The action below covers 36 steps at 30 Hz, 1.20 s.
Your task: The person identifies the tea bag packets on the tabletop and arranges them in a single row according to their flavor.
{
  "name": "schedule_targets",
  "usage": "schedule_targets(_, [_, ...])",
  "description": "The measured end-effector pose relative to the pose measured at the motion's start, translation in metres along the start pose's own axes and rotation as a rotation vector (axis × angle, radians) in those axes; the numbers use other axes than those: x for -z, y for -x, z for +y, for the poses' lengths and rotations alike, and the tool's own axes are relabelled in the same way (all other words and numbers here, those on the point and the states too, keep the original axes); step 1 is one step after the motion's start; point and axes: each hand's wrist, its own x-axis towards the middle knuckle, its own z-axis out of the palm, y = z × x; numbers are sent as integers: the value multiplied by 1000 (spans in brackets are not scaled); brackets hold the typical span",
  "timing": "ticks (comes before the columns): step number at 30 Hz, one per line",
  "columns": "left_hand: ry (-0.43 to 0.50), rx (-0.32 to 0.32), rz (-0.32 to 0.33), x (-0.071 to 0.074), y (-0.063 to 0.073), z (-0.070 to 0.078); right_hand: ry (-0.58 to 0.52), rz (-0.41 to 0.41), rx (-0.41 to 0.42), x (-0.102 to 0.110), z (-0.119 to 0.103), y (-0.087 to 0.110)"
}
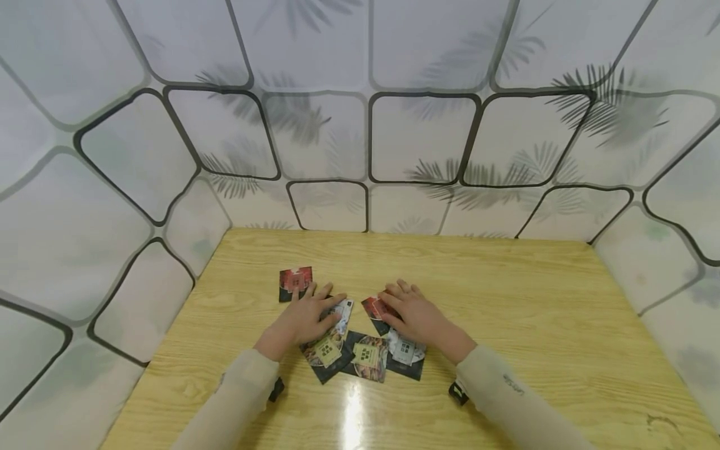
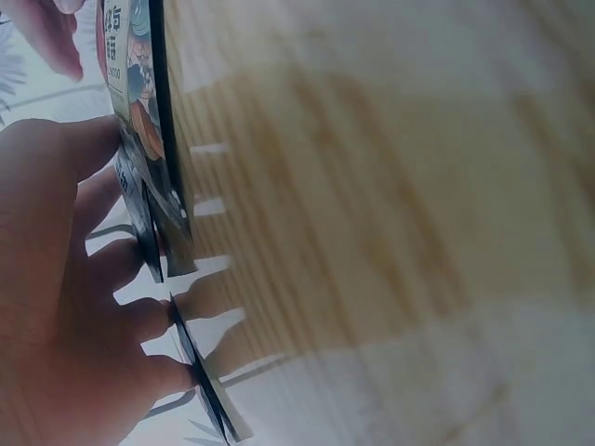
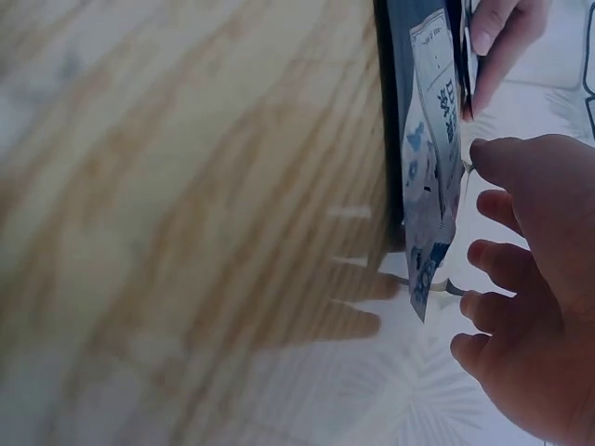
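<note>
Several flat printed packets lie on the wooden table, partly overlapping. My left hand (image 1: pixel 300 319) is spread over the left ones. Its fingertips touch a red-and-black packet (image 1: pixel 295 279) and a white-labelled packet (image 1: pixel 344 310). Nearer to me are two packets with yellow labels, one on the left (image 1: pixel 326 353) and one in the middle (image 1: pixel 367 356). My right hand (image 1: pixel 415 317) lies palm down over another red packet (image 1: pixel 372 307), partly hiding it. Beside that hand is a black packet with a pale label (image 1: pixel 405 353). In the right wrist view its fingers (image 3: pixel 497 265) hover slightly apart from the pale packet (image 3: pixel 432 158).
The light wooden table (image 1: pixel 523 312) extends to both sides and behind the packets. A patterned curtain-like wall (image 1: pixel 422 137) with dark outlines and leaf prints encloses the back and sides. Small black devices (image 1: pixel 458 393) sit at the wrists.
</note>
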Motion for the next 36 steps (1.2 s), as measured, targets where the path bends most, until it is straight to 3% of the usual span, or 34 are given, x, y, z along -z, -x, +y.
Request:
schedule_targets(9, [1,4,-1,-1,0,1,-33,-69,-35,-1,-1,2])
schedule_targets(36, [8,8,-20,2,-1,0,-17,-47,-30,1,1,-11])
